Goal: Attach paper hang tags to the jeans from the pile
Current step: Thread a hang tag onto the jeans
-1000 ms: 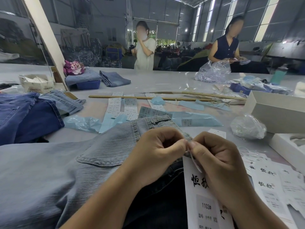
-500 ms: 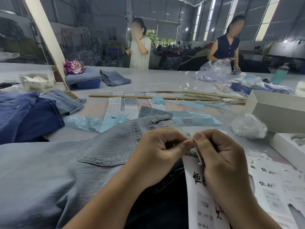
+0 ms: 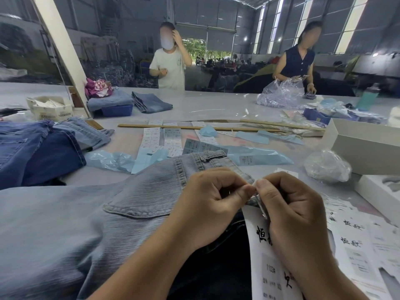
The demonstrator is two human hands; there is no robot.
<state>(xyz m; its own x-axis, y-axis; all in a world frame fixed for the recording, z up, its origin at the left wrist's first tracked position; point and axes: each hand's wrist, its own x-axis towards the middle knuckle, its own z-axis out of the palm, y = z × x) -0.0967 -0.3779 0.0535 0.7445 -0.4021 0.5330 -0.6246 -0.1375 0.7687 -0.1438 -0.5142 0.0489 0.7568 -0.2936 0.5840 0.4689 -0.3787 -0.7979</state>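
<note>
1. Pale blue denim fills the near edge of the table [image 3: 216, 107]: the light jeans [image 3: 91, 213] lie spread there, back pocket up, waistband reaching toward the table's middle.
2. The left hand [image 3: 207, 204] is curled, thumb and forefinger pinching something small at the waistband — probably the tag's fastener, though it is too fine to tell.
3. The right hand [image 3: 292, 215] is curled too, its thumb tip meeting the left one, and a thin pale strand runs down from the pinch.
4. The white hang tag [image 3: 266, 263] hangs under the right hand at the near edge, black characters printed on it.
5. More printed tags [image 3: 357, 241] lie loose by the near right corner — beside white boxes [image 3: 363, 146] along the right edge.
6. Darker jeans [image 3: 32, 150] are piled at the left edge.
7. Two people stand beyond the far edge.
</note>
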